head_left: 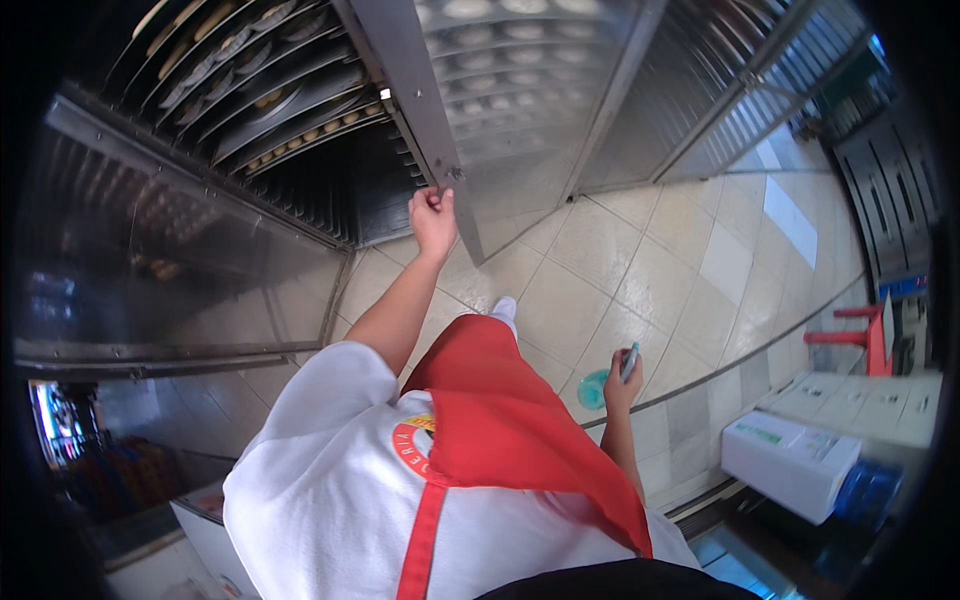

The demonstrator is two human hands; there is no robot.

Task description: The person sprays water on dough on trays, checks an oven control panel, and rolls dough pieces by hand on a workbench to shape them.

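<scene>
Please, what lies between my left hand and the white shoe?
In the head view, only bare tiled floor shows between the left hand and the white shoe; the metal door ends beside this stretch.

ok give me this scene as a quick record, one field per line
left hand: fingers curled at the edge of a metal door; grip unclear
right hand: holding a slim teal-and-grey object
beside right hand: teal bowl; support unclear
cabinet: open, stacked trays bearing pale bread-like pieces
clothing: red apron, white shirt
floor: pale tiles
lower right: white box, blue jug
</scene>
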